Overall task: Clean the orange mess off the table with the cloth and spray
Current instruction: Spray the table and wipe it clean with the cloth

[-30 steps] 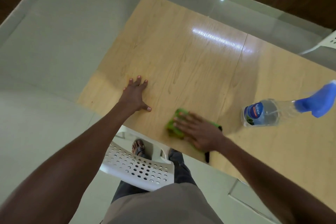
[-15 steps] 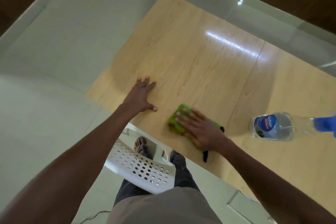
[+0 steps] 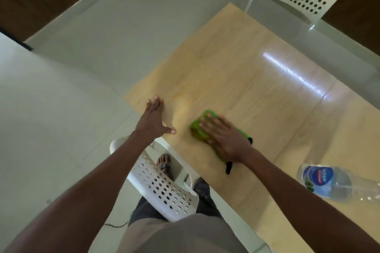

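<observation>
Both hands lie flat near the wooden table [image 3: 236, 72] edge, my right hand [image 3: 224, 139] pressing the green cloth [image 3: 198, 129], my left hand [image 3: 152, 119] bracing; a faint orange smear [image 3: 181, 96] between them risks spreading.

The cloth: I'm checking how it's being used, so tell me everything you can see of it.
The cloth is bright green, soft-looking and bunched or folded, with a black edge or tag showing at its near side. It lies flat on the wooden table near the front edge. The right hand presses on it with straight, spread fingers, covering most of it. The left hand rests on the table apart from it.
</observation>
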